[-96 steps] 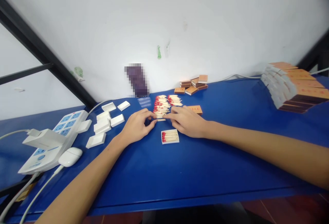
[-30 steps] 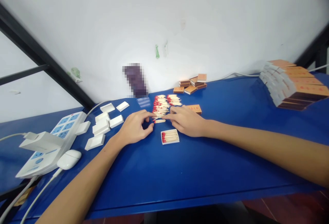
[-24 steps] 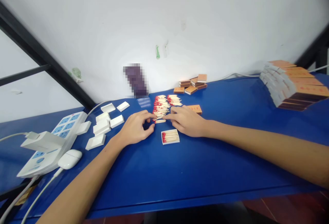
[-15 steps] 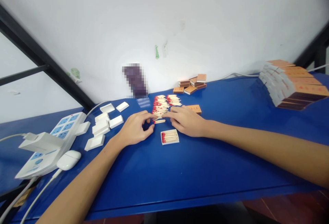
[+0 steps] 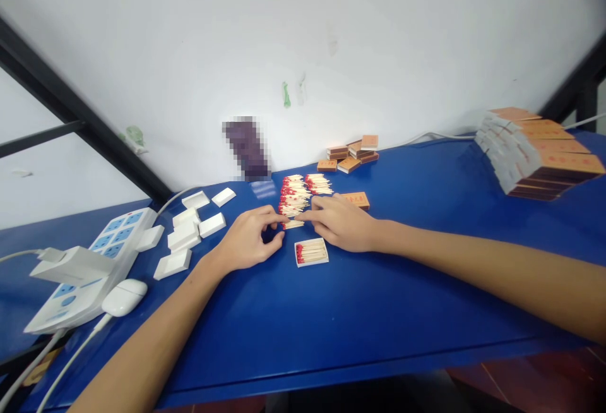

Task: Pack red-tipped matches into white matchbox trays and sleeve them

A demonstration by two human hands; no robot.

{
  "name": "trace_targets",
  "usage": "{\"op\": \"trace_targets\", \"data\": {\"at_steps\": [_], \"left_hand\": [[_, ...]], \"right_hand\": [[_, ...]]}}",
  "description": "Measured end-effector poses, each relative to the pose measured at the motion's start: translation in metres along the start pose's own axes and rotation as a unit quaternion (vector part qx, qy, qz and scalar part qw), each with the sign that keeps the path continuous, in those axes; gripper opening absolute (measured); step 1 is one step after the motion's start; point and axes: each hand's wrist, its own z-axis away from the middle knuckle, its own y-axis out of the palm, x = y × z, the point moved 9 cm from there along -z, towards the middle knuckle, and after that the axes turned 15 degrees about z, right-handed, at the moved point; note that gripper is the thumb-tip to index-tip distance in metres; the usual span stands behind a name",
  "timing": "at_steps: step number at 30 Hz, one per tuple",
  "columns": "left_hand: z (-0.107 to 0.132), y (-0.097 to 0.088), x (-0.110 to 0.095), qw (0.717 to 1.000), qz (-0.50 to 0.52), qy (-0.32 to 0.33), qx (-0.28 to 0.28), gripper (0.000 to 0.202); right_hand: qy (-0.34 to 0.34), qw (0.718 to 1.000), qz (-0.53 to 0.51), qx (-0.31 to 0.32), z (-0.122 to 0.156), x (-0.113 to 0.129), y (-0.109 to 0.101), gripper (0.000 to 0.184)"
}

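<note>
Red-tipped matches lie in a large pile [image 5: 293, 193] on the blue table, with a smaller bunch of matches [image 5: 319, 184] to its right. My left hand [image 5: 252, 236] reaches in from the left, index fingertip at a few matches [image 5: 293, 225] at the pile's near edge, thumb apart. From the other side my right hand [image 5: 344, 223] points its index finger at the stick ends of the same matches; its other fingers are curled loosely. Just nearer sits a white matchbox tray [image 5: 312, 264] with several matches in it. An orange matchbox cover [image 5: 357, 200] lies behind my right hand.
White matchbox trays [image 5: 184, 236] lie scattered at left, beside a power strip [image 5: 95, 268] and a white earbud case [image 5: 124, 297] with cables. Orange matchboxes [image 5: 350, 164] are heaped by the wall [image 5: 402, 53]. A wrapped matchbox stack [image 5: 544, 157] stands at right.
Both index fingertips have shifted slightly nearer, onto the few matches at the pile's near edge. The whole view has moved a little; the tray and pile stay in place.
</note>
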Motion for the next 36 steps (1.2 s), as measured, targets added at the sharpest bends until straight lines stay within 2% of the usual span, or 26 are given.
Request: {"op": "trace_targets", "data": {"at_steps": [10, 20, 25, 30, 36], "left_hand": [[-0.0003, 0.0017, 0.0006, 1.000, 0.006, -0.005, 0.002, 0.028], [-0.0004, 0.0039, -0.0010, 1.000, 0.027, 0.004, 0.005, 0.043], [0.0010, -0.0006, -0.0003, 1.000, -0.010, 0.002, -0.008, 0.031], [0.0003, -0.0019, 0.0007, 0.999, -0.046, -0.003, -0.009, 0.030], [-0.0009, -0.0025, 0.0039, 1.000, -0.023, -0.009, -0.016, 0.023]], "right_hand": [[0.000, 1.000, -0.027, -0.005, 0.0001, 0.0001, -0.0026, 0.038], [0.003, 1.000, -0.029, -0.011, 0.0005, -0.0004, -0.0023, 0.039], [0.008, 0.999, -0.033, -0.021, 0.0008, -0.0007, -0.0039, 0.038], [0.007, 0.999, -0.029, -0.020, 0.0009, -0.0011, -0.0033, 0.034], [0.008, 1.000, -0.013, -0.020, 0.0008, -0.0010, -0.0024, 0.032]]}}
